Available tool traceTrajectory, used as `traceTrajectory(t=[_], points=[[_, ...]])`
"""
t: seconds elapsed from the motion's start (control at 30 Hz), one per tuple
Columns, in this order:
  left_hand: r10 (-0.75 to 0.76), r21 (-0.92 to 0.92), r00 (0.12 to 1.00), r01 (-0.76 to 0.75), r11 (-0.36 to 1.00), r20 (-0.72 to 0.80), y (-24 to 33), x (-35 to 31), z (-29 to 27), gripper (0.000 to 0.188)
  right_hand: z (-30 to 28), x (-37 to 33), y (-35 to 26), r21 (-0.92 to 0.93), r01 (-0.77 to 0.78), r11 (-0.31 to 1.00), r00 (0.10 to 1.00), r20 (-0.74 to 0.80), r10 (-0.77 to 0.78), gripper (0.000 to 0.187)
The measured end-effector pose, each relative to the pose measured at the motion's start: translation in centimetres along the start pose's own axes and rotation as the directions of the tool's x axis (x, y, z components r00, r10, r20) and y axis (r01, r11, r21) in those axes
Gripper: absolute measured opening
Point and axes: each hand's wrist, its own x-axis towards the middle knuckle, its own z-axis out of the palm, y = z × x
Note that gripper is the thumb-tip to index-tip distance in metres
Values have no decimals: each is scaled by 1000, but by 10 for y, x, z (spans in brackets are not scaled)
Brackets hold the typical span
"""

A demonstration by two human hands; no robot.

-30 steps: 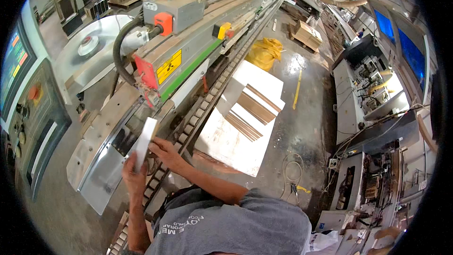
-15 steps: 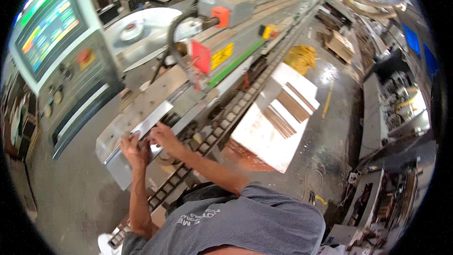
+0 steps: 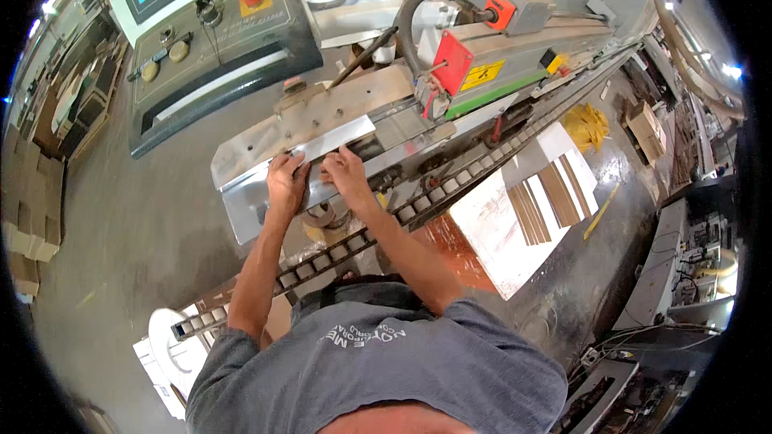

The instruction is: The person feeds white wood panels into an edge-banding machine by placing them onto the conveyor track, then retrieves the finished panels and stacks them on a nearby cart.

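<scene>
Both my hands work over the metal infeed bed (image 3: pixel 241 210) of a long machine, beside a shiny metal guide strip (image 3: pixel 342 135). My left hand (image 3: pixel 286 185) is closed at the strip's near end, fingers curled against the metal. Something dark shows along its inner side, too hidden to name. A short way to the right, my right hand (image 3: pixel 345 173) is bent with fingertips pinched together next to a dark gap in the bed. Whatever it may hold is too small to make out. The two hands are slightly apart.
A control panel (image 3: pixel 225 32) with screen and red button stands at left. Ahead are a red plate (image 3: pixel 453 63) and a grey motor housing (image 3: pixel 507 0). A roller chain track (image 3: pixel 418 202) runs before me. At right, brown strips (image 3: pixel 555 197) lie on a white board (image 3: pixel 490 233).
My view has turned, so the machine sits further right in the picture and the panel shows more fully. Both hands stay at the guide strip, now a little further apart.
</scene>
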Motion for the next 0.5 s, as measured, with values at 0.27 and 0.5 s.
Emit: traceTrajectory(t=[0.27,0.5], points=[[-14,-53,999,16,998,36,17,13,21,20,-29,14,3,-38,68,997,997,-29,-69,19],[-14,-106,994,26,994,110,44,35,63,19,-74,29,-13,68,124,990,990,-81,-118,20]])
